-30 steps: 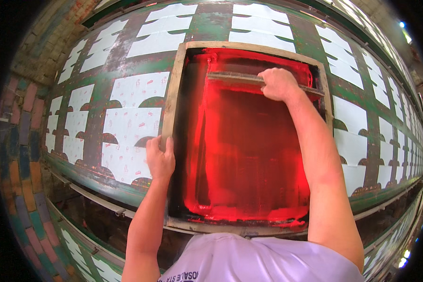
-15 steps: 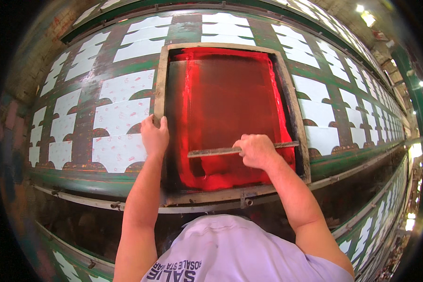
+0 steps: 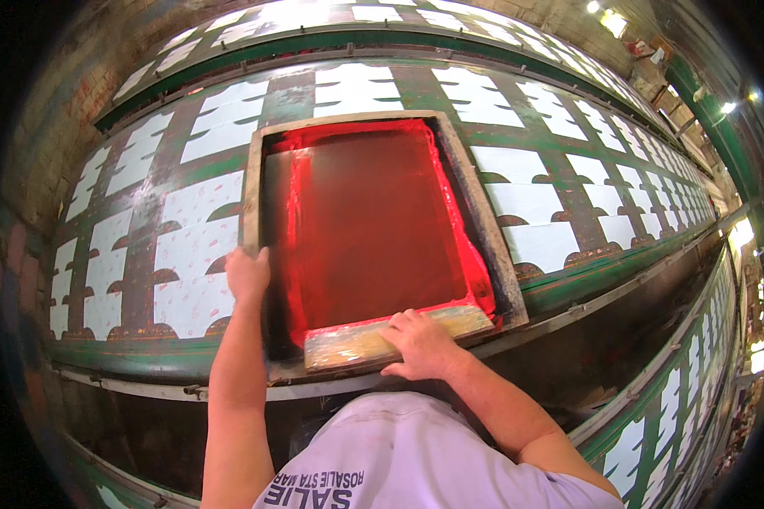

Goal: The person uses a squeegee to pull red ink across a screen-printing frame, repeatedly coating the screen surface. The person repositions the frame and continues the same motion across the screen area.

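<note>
A wooden-framed printing screen (image 3: 363, 237) lies on the long table, its dark mesh streaked with wet red ink, thickest along the sides. My left hand (image 3: 248, 276) is closed on the left rail of the frame, thumb toward the mesh. Across the near end of the screen rests a wide squeegee (image 3: 348, 343), tilted so its pale, shiny broad face shows; red ink lines its far edge. My right hand (image 3: 423, 346) grips it right of its middle, fingers over the face and thumb at the near edge.
Rows of white cut fabric pieces (image 3: 530, 204) cover the table on both sides; those at left (image 3: 193, 259) carry small red prints. A metal rail (image 3: 314, 390) runs along the near edge. More tables with white pieces stand beyond (image 3: 373, 13) and at right (image 3: 624, 450).
My right hand has drawn the squeegee toward me to the screen's near end, where it has tipped to show its broad face. My left hand stays on the frame. The whole view has shifted.
</note>
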A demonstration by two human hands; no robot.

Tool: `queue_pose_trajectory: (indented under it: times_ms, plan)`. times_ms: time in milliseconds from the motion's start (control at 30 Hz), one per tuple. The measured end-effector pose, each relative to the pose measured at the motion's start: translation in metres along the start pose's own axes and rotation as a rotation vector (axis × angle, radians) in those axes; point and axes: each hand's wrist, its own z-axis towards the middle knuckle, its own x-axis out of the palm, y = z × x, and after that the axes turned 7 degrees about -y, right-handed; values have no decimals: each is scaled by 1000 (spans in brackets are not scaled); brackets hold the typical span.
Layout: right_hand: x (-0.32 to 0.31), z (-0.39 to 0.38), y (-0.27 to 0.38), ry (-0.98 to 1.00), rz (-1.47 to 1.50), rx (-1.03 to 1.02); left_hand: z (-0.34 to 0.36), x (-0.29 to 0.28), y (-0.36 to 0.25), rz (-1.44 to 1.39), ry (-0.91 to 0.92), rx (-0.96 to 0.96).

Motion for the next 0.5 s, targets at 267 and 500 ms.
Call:
queue_pose_trajectory:
  times_ms: [267, 500]
  plan:
    - [-44, -58, -101, -288, 268, 19, 2, 7, -7, 195, -11, -78]
    - [-67, -92, -207, -427, -16, 563, 6, 13, -14, 322, -9, -133]
